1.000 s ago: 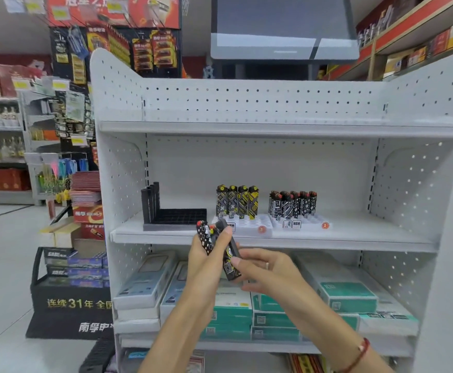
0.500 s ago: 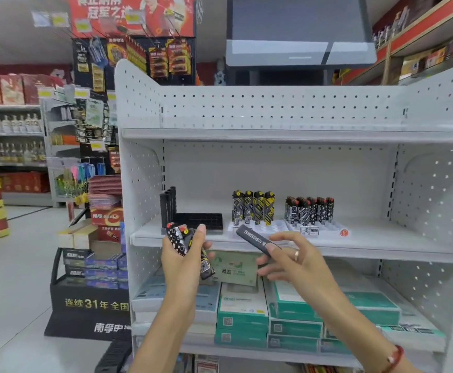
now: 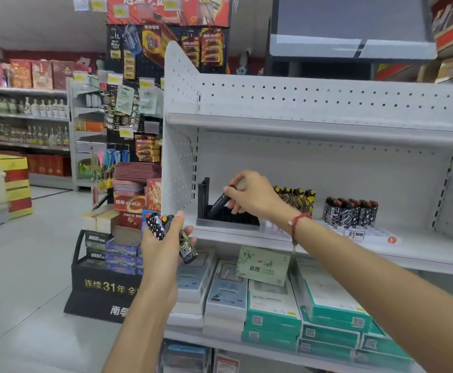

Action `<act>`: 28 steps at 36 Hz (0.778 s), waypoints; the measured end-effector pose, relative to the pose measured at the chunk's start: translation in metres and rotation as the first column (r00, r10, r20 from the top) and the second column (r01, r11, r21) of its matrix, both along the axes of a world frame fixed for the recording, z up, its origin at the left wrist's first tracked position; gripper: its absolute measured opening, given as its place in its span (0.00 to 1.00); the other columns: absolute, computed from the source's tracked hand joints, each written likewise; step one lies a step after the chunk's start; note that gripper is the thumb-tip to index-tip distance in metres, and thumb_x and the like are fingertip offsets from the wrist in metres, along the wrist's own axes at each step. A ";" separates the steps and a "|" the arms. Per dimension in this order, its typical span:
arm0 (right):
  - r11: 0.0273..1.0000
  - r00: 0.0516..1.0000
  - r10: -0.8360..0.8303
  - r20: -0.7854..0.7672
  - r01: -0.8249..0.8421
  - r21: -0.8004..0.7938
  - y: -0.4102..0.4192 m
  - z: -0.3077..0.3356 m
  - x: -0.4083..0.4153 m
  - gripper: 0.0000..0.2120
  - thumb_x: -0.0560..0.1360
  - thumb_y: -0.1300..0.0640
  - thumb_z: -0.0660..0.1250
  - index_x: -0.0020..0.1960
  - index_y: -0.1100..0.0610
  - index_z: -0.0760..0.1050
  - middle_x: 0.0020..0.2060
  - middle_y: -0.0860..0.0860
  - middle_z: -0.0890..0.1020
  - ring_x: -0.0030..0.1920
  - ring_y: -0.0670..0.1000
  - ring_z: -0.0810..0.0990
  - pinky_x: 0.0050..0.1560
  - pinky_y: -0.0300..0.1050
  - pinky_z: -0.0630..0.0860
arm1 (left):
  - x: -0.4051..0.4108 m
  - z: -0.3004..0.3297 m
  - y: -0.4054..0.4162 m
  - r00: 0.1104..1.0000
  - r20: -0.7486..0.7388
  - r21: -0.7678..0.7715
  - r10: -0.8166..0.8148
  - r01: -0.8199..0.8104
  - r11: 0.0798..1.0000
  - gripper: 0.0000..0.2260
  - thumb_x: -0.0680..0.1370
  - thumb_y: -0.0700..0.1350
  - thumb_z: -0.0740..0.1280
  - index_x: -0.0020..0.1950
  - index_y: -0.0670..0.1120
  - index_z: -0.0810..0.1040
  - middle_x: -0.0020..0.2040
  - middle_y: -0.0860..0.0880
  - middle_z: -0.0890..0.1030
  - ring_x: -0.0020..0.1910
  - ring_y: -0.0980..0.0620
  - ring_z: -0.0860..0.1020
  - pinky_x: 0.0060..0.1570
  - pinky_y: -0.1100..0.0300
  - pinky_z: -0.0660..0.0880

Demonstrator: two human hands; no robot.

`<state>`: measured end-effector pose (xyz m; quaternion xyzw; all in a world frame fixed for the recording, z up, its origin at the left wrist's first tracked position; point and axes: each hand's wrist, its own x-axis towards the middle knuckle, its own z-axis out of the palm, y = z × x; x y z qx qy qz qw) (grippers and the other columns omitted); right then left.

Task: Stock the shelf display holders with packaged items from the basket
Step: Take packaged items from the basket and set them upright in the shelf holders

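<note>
A shop aisle is seen, with a white pegboard shelf (image 3: 314,246) filling the right of the view. Left to right: the left hand (image 3: 163,238) is held just in front of the shelf's left edge, its fingers wrapped round a bundle of patterned lighters (image 3: 166,227) kept upright as reserve stock. The black holder (image 3: 228,208) stands on the shelf just beyond it, a few dark items upright at its left end and the rest of its slots apparently unfilled. Above it the right hand (image 3: 252,195) is reached in, finger and thumb pinched on the upper end of one black lighter (image 3: 218,203). The lighter is tilted, its long axis running down and to the left from the hand, the lower end at or just inside the holder's grid; contact cannot be told. The right hand is plainly the nearer. It is judged that the lighter must be stood upright to seat in a slot. Further right, two white trays (image 3: 368,232) of lighters are seen.
</note>
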<state>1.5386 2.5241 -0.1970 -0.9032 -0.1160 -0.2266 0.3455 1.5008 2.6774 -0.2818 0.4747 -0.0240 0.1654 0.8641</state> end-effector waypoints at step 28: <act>0.988 0.952 -0.065 0.300 0.104 -0.115 0.025 -0.002 0.017 0.16 0.70 0.44 0.72 0.44 0.57 0.78 0.36 0.52 0.84 0.41 0.53 0.82 0.44 0.49 0.78 | -0.004 0.003 -0.007 0.999 -0.013 -0.050 -0.031 0.030 0.998 0.17 0.77 0.47 0.69 0.63 0.43 0.72 0.35 0.54 0.79 0.30 0.62 0.80 0.45 0.59 0.77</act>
